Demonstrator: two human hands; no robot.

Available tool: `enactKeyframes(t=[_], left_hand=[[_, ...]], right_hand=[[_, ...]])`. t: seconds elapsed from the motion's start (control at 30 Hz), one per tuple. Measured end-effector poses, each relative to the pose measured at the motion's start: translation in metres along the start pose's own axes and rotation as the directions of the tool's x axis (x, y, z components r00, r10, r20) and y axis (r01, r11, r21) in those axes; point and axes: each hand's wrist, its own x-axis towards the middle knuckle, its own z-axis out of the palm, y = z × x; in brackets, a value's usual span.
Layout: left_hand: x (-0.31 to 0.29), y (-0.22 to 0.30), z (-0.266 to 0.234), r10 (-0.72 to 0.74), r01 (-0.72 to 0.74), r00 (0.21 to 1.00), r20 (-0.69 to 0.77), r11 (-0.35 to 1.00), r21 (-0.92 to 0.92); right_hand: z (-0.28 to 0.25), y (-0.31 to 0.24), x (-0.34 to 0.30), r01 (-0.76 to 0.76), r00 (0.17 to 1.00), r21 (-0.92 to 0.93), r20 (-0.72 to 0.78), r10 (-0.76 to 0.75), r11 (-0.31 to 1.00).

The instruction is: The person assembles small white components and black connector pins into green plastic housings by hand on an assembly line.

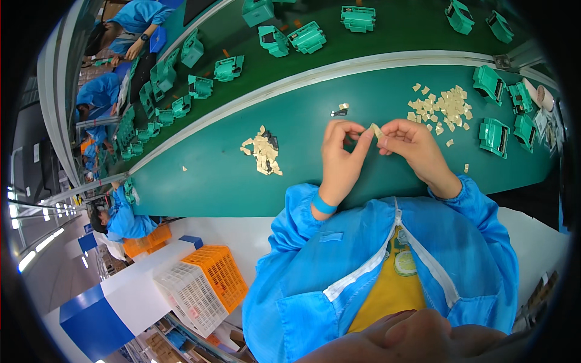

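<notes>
A small pale-yellow piece, like a bit of film or tape (377, 130), is pinched between the fingertips of my two hands above the green table (218, 187). My left hand (345, 158) holds its left edge with thumb and forefinger; a blue band circles that wrist. On the other edge, the thumb and fingers of my right hand (417, 149) are closed. Just beyond my left hand lies a small black part (340, 112) with a yellow bit by it. Many similar yellow pieces (451, 107) are scattered past my right hand. Farther left, a heap of yellow pieces (264, 158) has black bits among it.
Several green plastic housings (494, 137) stand at the table's right end. Behind a pale metal rail (290, 83), more housings (307, 37) sit along a dark green belt. Co-workers in blue (124, 215) are at the left. Orange and white crates (215, 275) stand lower left.
</notes>
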Motion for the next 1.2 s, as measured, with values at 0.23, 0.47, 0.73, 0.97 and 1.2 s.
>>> enactKeyframes(t=[0.23, 0.47, 0.73, 0.97, 1.2], left_hand=[[0.010, 0.011, 0.016, 0.528, -0.545, 0.834, 0.160, 0.742, 0.391], [0.022, 0.017, 0.043, 0.577, -0.664, 0.747, 0.331, 0.616, 0.424], [0.029, 0.014, 0.073, 0.538, -0.676, 0.730, 0.420, 0.659, 0.330], [0.028, 0.019, 0.084, 0.568, -0.697, 0.707, 0.421, 0.662, 0.276], [0.029, 0.011, 0.088, 0.550, -0.688, 0.717, 0.429, 0.660, 0.302]], right_hand=[[-0.013, -0.006, -0.011, 0.091, 0.983, -0.199, -0.140, -0.121, 0.976], [-0.033, -0.015, -0.023, 0.148, 0.923, -0.765, -0.122, -0.366, 0.627], [-0.051, -0.024, -0.040, 0.063, 0.918, -0.777, -0.201, -0.342, 0.627], [-0.061, -0.022, -0.045, 0.064, 0.908, -0.784, -0.212, -0.362, 0.618], [-0.063, -0.020, -0.042, 0.013, 0.910, -0.780, -0.250, -0.330, 0.626]])
